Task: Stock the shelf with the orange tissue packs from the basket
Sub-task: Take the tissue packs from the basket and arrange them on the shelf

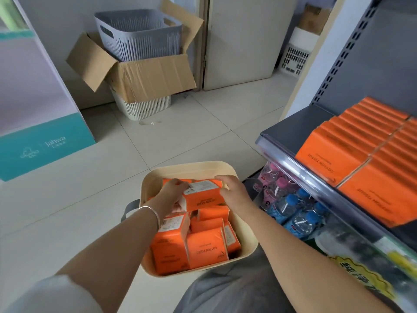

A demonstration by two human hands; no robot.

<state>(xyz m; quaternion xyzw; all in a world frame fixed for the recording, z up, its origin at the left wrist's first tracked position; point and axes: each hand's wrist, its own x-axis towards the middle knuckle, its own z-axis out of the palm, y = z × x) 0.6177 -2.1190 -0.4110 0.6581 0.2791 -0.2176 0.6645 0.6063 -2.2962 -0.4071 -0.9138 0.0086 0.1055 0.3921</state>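
The right hand (pixel 235 194) and left hand (pixel 173 192) cover both ends of the top pack (pixel 204 196), which partly hides lower packs (pixel 206 248). Shelf packs (pixel 352 152) run off the right edge; bottle (pixel 300 222) labels are blurred.

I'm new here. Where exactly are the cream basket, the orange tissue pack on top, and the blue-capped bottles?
cream basket (pixel 194 165): head view, far rim.
top orange tissue pack (pixel 204 198): head view, printed orange front face.
blue-capped water bottles (pixel 312 216): head view, one bottle's blue cap.

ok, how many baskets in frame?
4: cream basket holding tissue packs; grey basket in the cardboard box; slatted white basket under that box; perforated white basket right of the door. Others may be hidden.
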